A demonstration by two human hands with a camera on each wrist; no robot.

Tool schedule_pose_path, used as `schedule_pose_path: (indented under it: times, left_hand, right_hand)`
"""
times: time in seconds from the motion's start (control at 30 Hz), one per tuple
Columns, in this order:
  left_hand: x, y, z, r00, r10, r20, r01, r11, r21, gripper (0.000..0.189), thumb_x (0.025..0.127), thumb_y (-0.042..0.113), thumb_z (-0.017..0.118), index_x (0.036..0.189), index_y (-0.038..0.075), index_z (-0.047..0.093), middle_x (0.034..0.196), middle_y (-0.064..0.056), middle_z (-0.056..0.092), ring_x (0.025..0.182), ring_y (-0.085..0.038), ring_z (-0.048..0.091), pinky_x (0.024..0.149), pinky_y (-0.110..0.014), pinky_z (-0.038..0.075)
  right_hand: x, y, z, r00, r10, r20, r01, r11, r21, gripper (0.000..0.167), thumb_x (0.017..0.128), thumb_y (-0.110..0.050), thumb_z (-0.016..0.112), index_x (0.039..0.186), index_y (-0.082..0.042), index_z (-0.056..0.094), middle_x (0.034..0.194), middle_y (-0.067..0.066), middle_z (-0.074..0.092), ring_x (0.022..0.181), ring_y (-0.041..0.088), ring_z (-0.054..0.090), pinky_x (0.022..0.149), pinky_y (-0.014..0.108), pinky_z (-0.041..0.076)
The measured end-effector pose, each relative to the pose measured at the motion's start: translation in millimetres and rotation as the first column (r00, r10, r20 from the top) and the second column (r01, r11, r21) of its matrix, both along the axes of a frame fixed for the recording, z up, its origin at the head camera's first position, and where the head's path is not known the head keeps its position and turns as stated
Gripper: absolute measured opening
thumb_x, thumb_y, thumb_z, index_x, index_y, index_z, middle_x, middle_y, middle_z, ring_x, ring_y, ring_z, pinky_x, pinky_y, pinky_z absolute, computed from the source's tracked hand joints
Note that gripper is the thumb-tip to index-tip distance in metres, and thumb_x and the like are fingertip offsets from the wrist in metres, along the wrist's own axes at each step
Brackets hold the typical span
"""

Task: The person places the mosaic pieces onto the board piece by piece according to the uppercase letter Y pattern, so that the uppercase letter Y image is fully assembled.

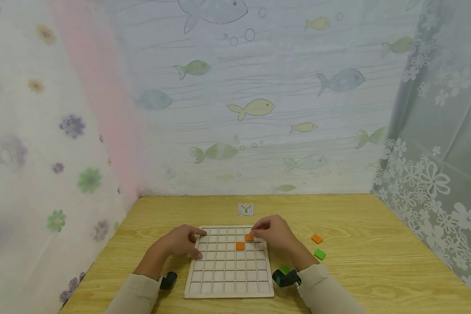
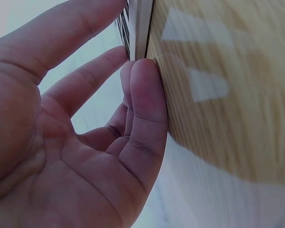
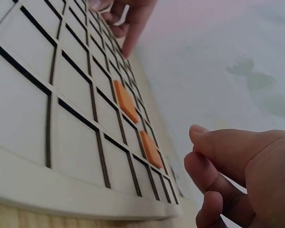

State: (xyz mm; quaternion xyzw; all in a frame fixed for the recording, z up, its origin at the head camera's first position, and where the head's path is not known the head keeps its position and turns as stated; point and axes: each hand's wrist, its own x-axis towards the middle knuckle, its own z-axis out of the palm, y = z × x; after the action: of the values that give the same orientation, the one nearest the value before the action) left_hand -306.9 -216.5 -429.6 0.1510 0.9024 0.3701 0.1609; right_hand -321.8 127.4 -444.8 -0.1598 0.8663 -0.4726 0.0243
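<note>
A pale wooden grid board [image 1: 229, 298] lies in front of me, with two orange tiles [image 1: 240, 246] [image 3: 126, 101] in cells at its upper right, one diagonal to the other. My left hand [image 1: 179, 241] holds the board's left edge: thumb and index finger reach onto the rim, while the other fingers bend against its side, seen in the left wrist view. Over the upper right of the board, my right hand [image 1: 274, 235] pinches with thumb and index finger. An orange sliver shows between those fingertips [image 3: 199, 137]; the rest of that tile is hidden.
Right of the board lie a loose orange tile [image 1: 317, 238] and a green tile [image 1: 319, 254]. Another green tile [image 1: 284, 269] is partly covered by the right wrist camera [image 1: 285, 278]. A small pattern card [image 1: 246, 209] lies behind the board. Printed curtains surround the wooden table [image 1: 377, 261].
</note>
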Motion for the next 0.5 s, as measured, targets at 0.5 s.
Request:
schedule_pose_path:
  times: [0.5]
  left_hand:
    - [3.2,3.5,5.1,0.998,0.063,0.001,-0.063,0.997,-0.051,0.077,0.075,0.015,0.094,0.145,0.012,0.062,0.122,-0.011,0.062,0.102,-0.023,0.059,0.087,-0.045,0.053]
  right_hand:
    - [-9.9,32,0.1,0.998,-0.062,0.017,0.061,0.997,0.054,0.019,0.092,-0.025,0.081,0.108,-0.014,0.082,0.104,-0.001,0.074,0.088,0.015,0.065,0.073,0.032,0.055]
